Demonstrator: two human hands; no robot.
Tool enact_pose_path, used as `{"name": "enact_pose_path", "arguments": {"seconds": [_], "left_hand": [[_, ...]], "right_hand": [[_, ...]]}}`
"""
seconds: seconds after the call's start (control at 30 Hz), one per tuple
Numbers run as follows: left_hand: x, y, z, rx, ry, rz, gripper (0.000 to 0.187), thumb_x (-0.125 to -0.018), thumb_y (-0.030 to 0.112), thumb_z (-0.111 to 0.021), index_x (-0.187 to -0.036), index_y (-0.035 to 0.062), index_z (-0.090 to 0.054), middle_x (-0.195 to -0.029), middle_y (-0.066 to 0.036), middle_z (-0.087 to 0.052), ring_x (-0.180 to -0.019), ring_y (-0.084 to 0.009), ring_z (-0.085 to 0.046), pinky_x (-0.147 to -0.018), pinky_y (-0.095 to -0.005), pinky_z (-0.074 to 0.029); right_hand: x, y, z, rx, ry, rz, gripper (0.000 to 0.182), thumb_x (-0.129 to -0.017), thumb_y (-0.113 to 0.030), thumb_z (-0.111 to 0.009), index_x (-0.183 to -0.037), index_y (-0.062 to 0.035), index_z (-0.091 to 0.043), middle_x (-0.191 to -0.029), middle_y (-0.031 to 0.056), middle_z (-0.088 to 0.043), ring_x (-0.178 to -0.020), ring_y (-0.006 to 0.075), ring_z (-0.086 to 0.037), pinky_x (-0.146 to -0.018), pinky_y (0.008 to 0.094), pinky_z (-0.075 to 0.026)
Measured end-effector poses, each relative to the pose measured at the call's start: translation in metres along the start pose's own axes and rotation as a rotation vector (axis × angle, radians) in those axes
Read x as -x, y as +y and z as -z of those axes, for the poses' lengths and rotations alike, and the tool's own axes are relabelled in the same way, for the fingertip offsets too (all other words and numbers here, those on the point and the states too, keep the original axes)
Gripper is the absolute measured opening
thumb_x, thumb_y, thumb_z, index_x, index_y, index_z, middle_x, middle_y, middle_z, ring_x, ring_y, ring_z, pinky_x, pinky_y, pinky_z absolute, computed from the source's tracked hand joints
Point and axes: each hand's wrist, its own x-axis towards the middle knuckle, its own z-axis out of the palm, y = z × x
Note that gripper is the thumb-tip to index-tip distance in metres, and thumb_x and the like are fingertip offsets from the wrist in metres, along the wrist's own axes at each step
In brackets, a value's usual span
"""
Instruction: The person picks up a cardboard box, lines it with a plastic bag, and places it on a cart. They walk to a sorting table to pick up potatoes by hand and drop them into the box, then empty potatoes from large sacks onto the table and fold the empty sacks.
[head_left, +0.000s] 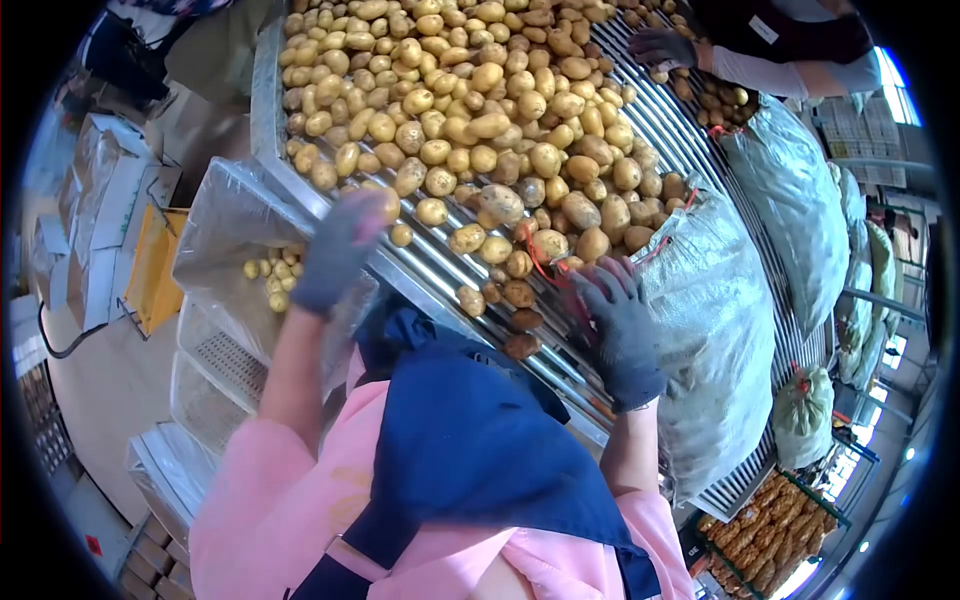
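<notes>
Loose potatoes [480, 90] cover a metal roller table [420, 255] in front of me. My left hand [345, 245], in a grey glove, is at the table's left edge, smeared by motion. A potato [388, 205] shows right at its fingertips. My right hand [615, 330], gloved too, has its fingers apart, just past the rollers beside the mouth of a large pale woven sack [710, 330]. Red string [532, 255] runs from near those fingers over the potatoes. Several darker potatoes [522, 320] lie on the rollers between my hands.
To my left, a plastic-lined crate [225, 230] holds some small potatoes [278, 275]. White boxes [100, 200] stand farther left. Across the table, a person's gloved hand [662, 48] touches potatoes near another full sack [790, 200]. A tied sack [803, 415] stands at right.
</notes>
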Motion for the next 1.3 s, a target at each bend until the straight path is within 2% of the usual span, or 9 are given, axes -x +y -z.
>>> {"name": "enact_pose_path", "arguments": {"seconds": [0.13, 0.43, 0.53, 0.63, 0.73, 0.9, 1.0, 1.1, 1.3], "left_hand": [[-0.050, 0.045, -0.064, 0.079, -0.359, -0.143, 0.050, -0.081, 0.029, -0.063, -0.125, 0.0100, -0.050, -0.116, -0.013, -0.053, -0.108, -0.0287, -0.051, -0.089, -0.0350, -0.042], [-0.043, 0.036, -0.098, 0.103, -0.305, -0.249, 0.060, -0.069, 0.019, -0.076, -0.122, 0.0105, -0.048, -0.106, -0.009, -0.055, -0.098, -0.0250, -0.056, -0.087, -0.0325, -0.045], [-0.020, 0.016, -0.072, 1.051, -0.267, 0.371, 0.058, -0.070, 0.002, -0.073, -0.121, 0.0054, -0.047, -0.110, -0.006, -0.058, -0.098, -0.0139, -0.057, -0.087, -0.0279, -0.047], [0.006, 0.001, -0.025, 1.103, -0.120, 0.400, 0.062, -0.067, -0.003, -0.075, -0.122, 0.0067, -0.048, -0.106, -0.003, -0.059, -0.097, -0.0126, -0.057, -0.087, -0.0275, -0.047], [0.045, -0.017, 0.018, 1.116, 0.203, 0.435, 0.062, -0.067, -0.003, -0.073, -0.122, 0.0074, -0.047, -0.107, -0.004, -0.057, -0.098, -0.0133, -0.056, -0.084, -0.0262, -0.047], [0.151, -0.065, 0.073, 0.976, 1.366, 0.184, 0.038, -0.079, 0.013, -0.065, -0.114, 0.0069, -0.050, -0.101, -0.006, -0.057, -0.083, -0.0168, -0.059, -0.071, -0.0266, -0.050], [0.231, -0.128, 0.083, 1.402, 1.502, 0.288, 0.024, -0.086, 0.021, -0.057, -0.102, 0.0057, -0.050, -0.101, -0.009, -0.055, -0.083, -0.0217, -0.058, -0.076, -0.0328, -0.050], [0.260, -0.163, 0.076, 1.801, 1.079, 0.369, 0.024, -0.090, 0.022, -0.053, -0.106, 0.0053, -0.049, -0.103, -0.010, -0.054, -0.088, -0.0243, -0.057, -0.081, -0.0333, -0.048], [0.085, -0.037, -0.011, 1.063, 0.370, 0.387, 0.034, -0.091, 0.018, -0.053, -0.121, 0.0042, -0.045, -0.101, -0.004, -0.053, -0.088, -0.0087, -0.052, -0.078, -0.0214, -0.045]], "right_hand": [[0.024, -0.001, 0.002, -0.041, 0.014, -0.033, 0.035, -0.077, -0.014, -0.065, -0.111, -0.0099, -0.058, -0.112, 0.0102, -0.055, -0.114, 0.0310, -0.047, -0.100, 0.0467, -0.033], [0.002, -0.001, -0.012, -0.095, 0.180, -0.043, 0.045, -0.073, -0.006, -0.066, -0.117, -0.0099, -0.054, -0.113, 0.0107, -0.054, -0.111, 0.0304, -0.048, -0.097, 0.0444, -0.037], [-0.047, 0.009, -0.040, -0.051, 0.139, 0.025, 0.042, -0.078, -0.010, -0.060, -0.119, -0.0080, -0.051, -0.109, 0.0124, -0.055, -0.102, 0.0301, -0.053, -0.092, 0.0425, -0.041], [-0.097, 0.020, -0.102, 0.024, -0.147, 0.028, 0.037, -0.079, -0.015, -0.053, -0.114, -0.0049, -0.053, -0.114, 0.0184, -0.056, -0.108, 0.0344, -0.051, -0.089, 0.0425, -0.043], [-0.122, 0.026, -0.144, 0.204, -0.159, 0.035, 0.016, -0.073, -0.012, -0.055, -0.087, -0.0047, -0.058, -0.093, 0.0187, -0.056, -0.089, 0.0380, -0.052, -0.078, 0.0469, -0.044], [-0.109, 0.023, -0.121, 0.178, -0.207, 0.058, 0.047, -0.077, -0.018, -0.055, -0.123, -0.0087, -0.049, -0.125, 0.0251, -0.043, -0.110, 0.0412, -0.046, -0.090, 0.0463, -0.042], [-0.092, 0.005, -0.108, 0.084, -0.270, 0.058, 0.052, -0.079, -0.018, -0.057, -0.128, -0.0057, -0.043, -0.128, 0.0251, -0.042, -0.114, 0.0404, -0.045, -0.093, 0.0447, -0.040], [-0.068, -0.005, -0.094, -0.087, -0.185, 0.279, 0.044, -0.081, -0.015, -0.059, -0.121, -0.0008, -0.050, -0.120, 0.0223, -0.051, -0.117, 0.0369, -0.045, -0.098, 0.0406, -0.038], [0.009, -0.006, -0.034, -0.179, 0.140, 0.208, 0.053, -0.072, -0.007, -0.064, -0.123, -0.0107, -0.051, -0.117, 0.0127, -0.053, -0.113, 0.0312, -0.047, -0.102, 0.0462, -0.032]]}}
